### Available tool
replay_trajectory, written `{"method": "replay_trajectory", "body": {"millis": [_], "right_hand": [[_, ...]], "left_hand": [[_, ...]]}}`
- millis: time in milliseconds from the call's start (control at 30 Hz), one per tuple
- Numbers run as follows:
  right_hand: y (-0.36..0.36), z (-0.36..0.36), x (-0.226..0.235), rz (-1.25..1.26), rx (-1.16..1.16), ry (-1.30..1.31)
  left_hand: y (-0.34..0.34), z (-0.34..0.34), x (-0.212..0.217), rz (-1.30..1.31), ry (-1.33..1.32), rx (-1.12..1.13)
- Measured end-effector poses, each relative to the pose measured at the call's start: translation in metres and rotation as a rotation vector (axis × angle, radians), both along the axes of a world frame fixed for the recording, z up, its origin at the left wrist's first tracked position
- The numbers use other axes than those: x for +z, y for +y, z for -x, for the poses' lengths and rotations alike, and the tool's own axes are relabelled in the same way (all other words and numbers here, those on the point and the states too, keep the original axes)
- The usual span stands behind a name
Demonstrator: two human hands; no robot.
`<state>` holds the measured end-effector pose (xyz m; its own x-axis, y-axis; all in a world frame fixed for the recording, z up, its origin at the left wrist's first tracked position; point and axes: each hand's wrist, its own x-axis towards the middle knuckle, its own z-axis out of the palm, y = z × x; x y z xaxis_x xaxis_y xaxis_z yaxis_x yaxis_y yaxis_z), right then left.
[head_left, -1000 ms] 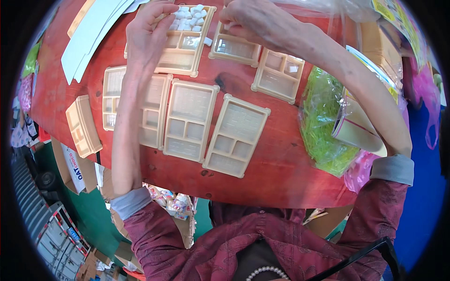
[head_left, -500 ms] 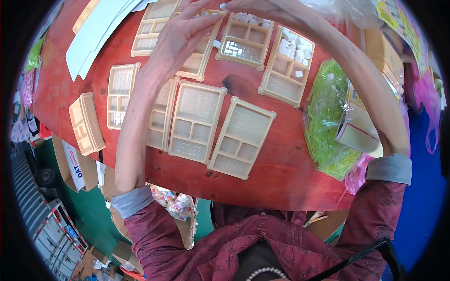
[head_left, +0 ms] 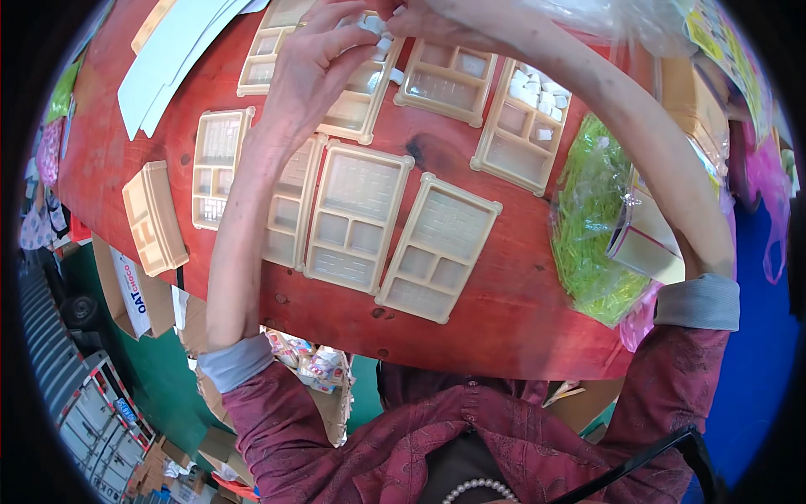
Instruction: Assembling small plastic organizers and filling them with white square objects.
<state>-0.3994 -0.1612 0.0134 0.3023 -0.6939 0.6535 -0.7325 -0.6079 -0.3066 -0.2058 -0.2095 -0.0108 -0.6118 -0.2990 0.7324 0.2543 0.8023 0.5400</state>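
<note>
At the top of the view both of my hands meet over a beige compartment tray (head_left: 351, 107). White marshmallow-like pieces (head_left: 374, 23) lie at its far end. My left hand (head_left: 323, 50) reaches over it with bent, separated fingers, the tips at these pieces; some fingers are cut off by the upper edge. Close beside it, my right hand (head_left: 437, 21) is closed, with a small white bit showing at its fingertips. Its upper part is out of the picture. To the right, another tray (head_left: 514, 161) holds a heap of white pieces (head_left: 531, 88), with one in a small compartment.
Other compartment trays (head_left: 357, 181) stand in rows on the red table (head_left: 520, 277); one tray (head_left: 155, 218) at left is tipped. A bag of green shredded filler (head_left: 592, 227) lies right, beside a cardboard box (head_left: 684, 92). White sheets (head_left: 172, 63) lie far left.
My left hand has bent its fingers down toward the white pieces. My right hand has come closer to it, over the same tray. The trays appear slightly shifted in the view.
</note>
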Motion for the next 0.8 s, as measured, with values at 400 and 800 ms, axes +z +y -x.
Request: {"method": "replay_trajectory", "body": {"millis": [400,800], "right_hand": [[-0.051,-0.035,0.041,-0.724,-0.082,-0.219],[-0.082,-0.06,-0.009,-0.092,-0.063,0.124]], "left_hand": [[-0.026,-0.062,0.012,0.006,-0.352,0.667],[-0.02,-0.046,0.008,-0.059,-0.462,0.597]]}}
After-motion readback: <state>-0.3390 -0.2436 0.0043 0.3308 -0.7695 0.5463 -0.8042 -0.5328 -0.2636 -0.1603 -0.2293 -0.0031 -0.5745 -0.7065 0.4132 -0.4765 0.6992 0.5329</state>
